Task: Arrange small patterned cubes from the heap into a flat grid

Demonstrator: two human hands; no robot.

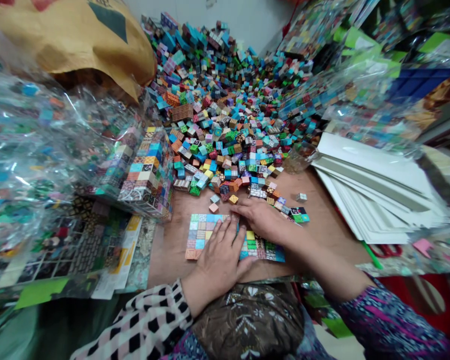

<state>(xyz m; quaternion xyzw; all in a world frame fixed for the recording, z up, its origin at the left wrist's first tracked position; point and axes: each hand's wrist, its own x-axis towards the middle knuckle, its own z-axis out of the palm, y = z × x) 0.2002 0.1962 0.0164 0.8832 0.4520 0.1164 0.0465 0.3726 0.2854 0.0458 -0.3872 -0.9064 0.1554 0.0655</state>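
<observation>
A flat rectangle of small printed cubes, set side by side in rows, lies on the brown board in front of me. My left hand rests flat on its middle, fingers stretched forward over the cubes. From the right, my right hand reaches over the rectangle's far edge, its extended fingers pointing left near the left fingertips. Some cubes are hidden beneath both hands. Just beyond the right fingertips sits a loose yellow cube, with a pink cube to its left.
A big heap of mixed cubes rises at the back. Clear-wrapped packs and a tall cube stack stand left, below a brown sack. White cards lie right, by red-handled scissors.
</observation>
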